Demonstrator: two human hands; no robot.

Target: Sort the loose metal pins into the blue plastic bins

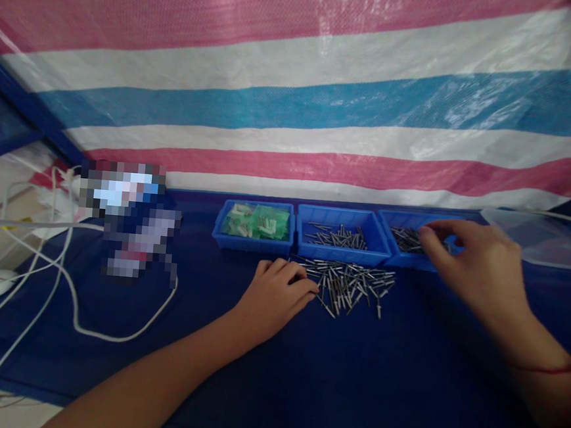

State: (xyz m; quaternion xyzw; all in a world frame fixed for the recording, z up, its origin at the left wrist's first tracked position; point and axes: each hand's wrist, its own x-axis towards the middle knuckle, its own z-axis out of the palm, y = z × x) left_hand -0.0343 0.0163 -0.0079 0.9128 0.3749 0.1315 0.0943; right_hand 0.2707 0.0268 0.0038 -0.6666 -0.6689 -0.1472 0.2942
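Loose metal rivets (pixel 342 284) lie in a pile on the dark blue table. At the pile's left edge rests my left hand (pixel 276 292), its fingers curled; anything between the fingertips is too small to make out. My right hand (pixel 479 262) is over the right blue bin (pixel 410 260), thumb and index finger bent toward each other above the rivets inside, and it hides the bin's right part. Rivets also lie in the middle blue bin (pixel 344 250). The left blue bin (pixel 253 244) holds small green-tinted packets.
White cables (pixel 107 338) run across the table's left side near a blurred, pixelated object (pixel 129 192). A clear plastic sheet or tray (pixel 550 241) lies at the right. Behind the bins hangs a striped tarp (pixel 294 109).
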